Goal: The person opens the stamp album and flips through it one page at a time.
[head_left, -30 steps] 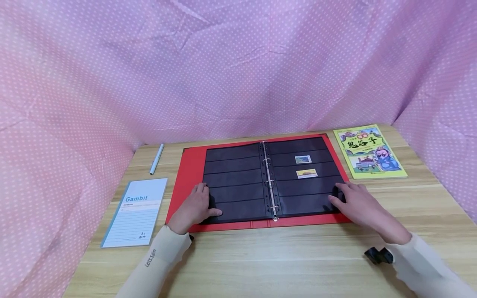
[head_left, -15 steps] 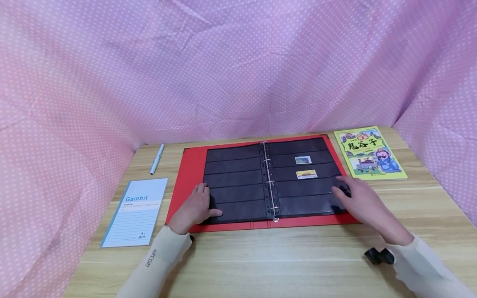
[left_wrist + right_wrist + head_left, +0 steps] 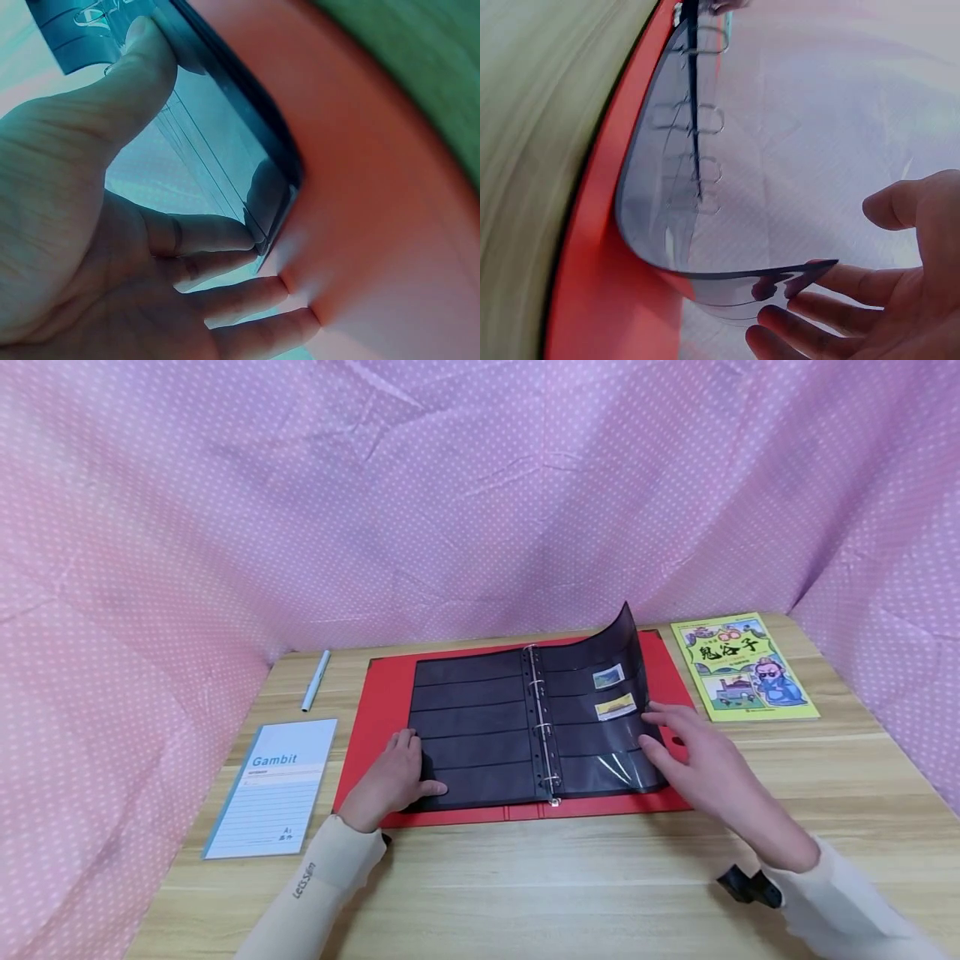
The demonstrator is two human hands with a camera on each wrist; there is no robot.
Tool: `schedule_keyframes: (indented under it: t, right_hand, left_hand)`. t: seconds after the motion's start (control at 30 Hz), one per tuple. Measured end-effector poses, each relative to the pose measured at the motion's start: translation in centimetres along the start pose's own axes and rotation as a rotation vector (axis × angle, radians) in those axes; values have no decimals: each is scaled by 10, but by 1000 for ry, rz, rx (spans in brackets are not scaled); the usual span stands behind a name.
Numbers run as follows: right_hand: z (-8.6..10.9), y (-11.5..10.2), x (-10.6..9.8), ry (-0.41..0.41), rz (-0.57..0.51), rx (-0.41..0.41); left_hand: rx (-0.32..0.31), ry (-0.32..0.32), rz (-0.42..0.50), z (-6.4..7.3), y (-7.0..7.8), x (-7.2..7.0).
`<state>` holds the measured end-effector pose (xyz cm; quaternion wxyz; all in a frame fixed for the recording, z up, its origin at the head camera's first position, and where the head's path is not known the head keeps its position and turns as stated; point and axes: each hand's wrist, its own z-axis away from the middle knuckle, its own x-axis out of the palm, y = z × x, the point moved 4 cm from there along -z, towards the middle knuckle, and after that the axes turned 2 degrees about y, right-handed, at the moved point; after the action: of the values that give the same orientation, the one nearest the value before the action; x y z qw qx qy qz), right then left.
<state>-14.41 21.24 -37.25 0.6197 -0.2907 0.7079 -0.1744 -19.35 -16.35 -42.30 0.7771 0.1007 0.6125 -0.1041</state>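
A red ring binder (image 3: pixel 382 702) lies spread flat with black pocket pages. My left hand (image 3: pixel 390 777) rests on the lower outer edge of the left page (image 3: pixel 472 743), thumb on the page and fingertips on the red cover in the left wrist view. The right page (image 3: pixel 585 760) curves up from the binder. The fingers of my right hand (image 3: pixel 701 760) touch its raised outer edge from beneath; in the right wrist view the thumb (image 3: pixel 892 208) stands apart from the page. A blue-green stamp (image 3: pixel 608 677) and a yellow stamp (image 3: pixel 616 707) sit in the right page's pockets.
A pale blue notebook (image 3: pixel 272 789) lies left of the binder, with a light blue pen (image 3: pixel 316 680) behind it. To the right is a yellow-green illustrated book (image 3: pixel 745 667). A pink dotted cloth (image 3: pixel 480 510) hangs behind the wooden table (image 3: pixel 540 893).
My right hand has moved left, lifting the right page's outer edge from lying flat to curved up. The stamps tilt with the page. My left hand stays in place.
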Motion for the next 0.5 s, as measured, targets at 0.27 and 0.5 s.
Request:
schedule_keyframes:
  t: [0.27, 0.5]
  right_hand:
    - [-5, -21, -1, 14, -29, -65]
    - [-10, -39, -9, 32, -86, -98]
  left_hand:
    - [-8, -2, 21, 1, 0, -1]
    - [-15, -5, 21, 1, 0, 0]
